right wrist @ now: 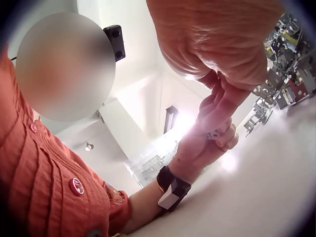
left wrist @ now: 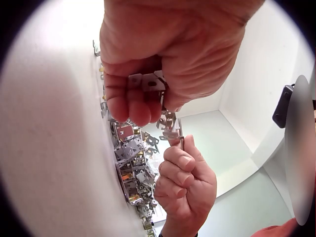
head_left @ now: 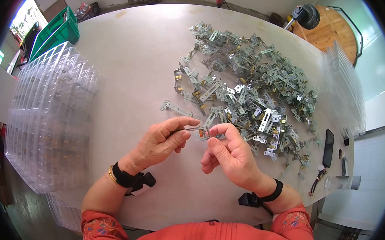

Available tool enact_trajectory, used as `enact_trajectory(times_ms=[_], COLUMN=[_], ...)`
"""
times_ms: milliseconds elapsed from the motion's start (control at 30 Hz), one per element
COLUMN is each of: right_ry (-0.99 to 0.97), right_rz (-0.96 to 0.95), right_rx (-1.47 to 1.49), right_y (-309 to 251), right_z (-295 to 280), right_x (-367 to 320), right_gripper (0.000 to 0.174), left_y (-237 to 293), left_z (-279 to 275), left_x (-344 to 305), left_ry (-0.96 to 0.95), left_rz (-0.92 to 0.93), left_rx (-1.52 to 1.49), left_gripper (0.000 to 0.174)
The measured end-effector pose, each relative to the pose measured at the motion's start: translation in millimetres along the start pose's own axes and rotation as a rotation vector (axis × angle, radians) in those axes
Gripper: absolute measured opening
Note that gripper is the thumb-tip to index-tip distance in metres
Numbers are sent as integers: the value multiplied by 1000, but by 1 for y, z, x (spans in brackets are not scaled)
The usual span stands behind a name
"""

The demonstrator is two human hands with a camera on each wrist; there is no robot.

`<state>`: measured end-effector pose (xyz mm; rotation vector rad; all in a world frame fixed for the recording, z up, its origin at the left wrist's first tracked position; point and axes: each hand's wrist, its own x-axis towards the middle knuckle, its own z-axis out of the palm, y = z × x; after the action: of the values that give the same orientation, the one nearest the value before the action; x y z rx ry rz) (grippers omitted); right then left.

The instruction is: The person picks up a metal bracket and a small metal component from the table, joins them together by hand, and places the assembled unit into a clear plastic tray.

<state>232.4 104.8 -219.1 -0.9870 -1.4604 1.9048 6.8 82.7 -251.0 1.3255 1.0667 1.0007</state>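
Over the near middle of the table, both hands meet at a small metal bracket (head_left: 196, 128) with a brassy part near its right end. My left hand (head_left: 162, 139) pinches the bracket's left end between thumb and forefinger. At its right end, the thumb and forefinger of my right hand (head_left: 233, 156) grip it. In the left wrist view, a holed plate end (left wrist: 152, 83) shows under the left palm, partly covered by fingers. Just beyond the hands lies a heap of similar metal brackets (head_left: 272, 70), with one loose bracket (head_left: 177, 108) at its near left edge.
Stacked clear plastic trays (head_left: 45, 114) stand along the left side, below a green crate (head_left: 58, 35). More clear trays (head_left: 344, 88) stand at the right edge. A phone (head_left: 328, 148) and a clear bottle (head_left: 344, 182) lie at the right on the table (head_left: 124, 70).
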Motion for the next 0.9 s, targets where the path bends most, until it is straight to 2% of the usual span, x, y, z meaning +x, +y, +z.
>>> enact_trajectory(times_ms=[233, 300, 333, 400, 433, 500, 533, 600, 633, 700, 800, 900], right_ry=[84, 124, 126, 207, 210, 264, 266, 234, 237, 161, 83, 117], right_rz=[-13, -168, -168, -337, -337, -420, -423, -497, -501, -231, -131, -193], right_rx=[-224, -510, -508, -405, -404, -304, -303, -338, -336, -212, -291, -313], right_y=[-4, 0, 0, 0, 1, 3, 4, 5, 2, -4, 0, 8], right_z=[-2, -5, -4, -2, -3, -7, -9, -12, -10, -3, -3, -2], right_x=[-1, -1, -1, -2, -2, 0, 0, 2, 0, -3, -1, 2], right_gripper=[16, 10, 10, 7, 7, 7, 7, 7, 7, 8, 9, 9], left_y=[-1, -2, -1, 3, 1, -5, -7, -8, -10, -12, -11, -12], left_z=[1, 0, 1, 2, 3, 1, -2, -9, -11, -11, -10, -10], left_x=[-1, -1, -1, -2, -2, -1, 0, 3, 3, 4, 4, 3], left_ry=[-48, -95, -98, -159, -162, -105, -106, -48, -15, -25, -37, -43], left_rz=[39, 100, 99, 61, 61, -36, -35, -95, -123, -115, -110, -112], left_rx=[22, 100, 101, 103, 103, -233, -230, -418, -445, -506, -581, -569], left_gripper=[21, 20, 20, 21, 21, 21, 21, 22, 23, 23, 23, 23])
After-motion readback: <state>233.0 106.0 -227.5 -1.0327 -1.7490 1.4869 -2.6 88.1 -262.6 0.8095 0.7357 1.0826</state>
